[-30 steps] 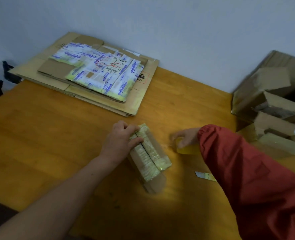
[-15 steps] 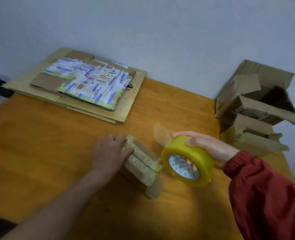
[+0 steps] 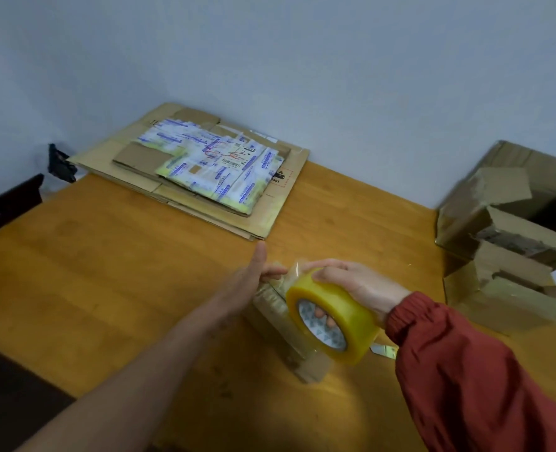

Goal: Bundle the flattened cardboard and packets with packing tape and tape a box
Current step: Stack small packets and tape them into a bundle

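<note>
A roll of packing tape (image 3: 332,316) is held above the near middle of the wooden table (image 3: 107,272) by the right hand (image 3: 351,283), whose fingers are curled over the rim and through the core in a closed grip. The loose tape end (image 3: 294,270) is being met by the left hand (image 3: 254,275) — thumb raised, forefinger extended to the film, the other fingers loose; whether the end is actually pinched cannot be told. Beneath both hands a small cardboard bundle (image 3: 289,334), partly hidden by the roll, lies on the table. The flattened cardboard (image 3: 280,203) with the printed packets (image 3: 211,168) on top rests at the far left by the wall, and an open box (image 3: 511,236) stands at the right edge.

The step appears to be drawing out a length of tape. It is judged best done with the end gripped firmly at its edge and pulled straight and taut — the film kept off itself so that it is not creased — while the roll is allowed to turn freely.
</note>
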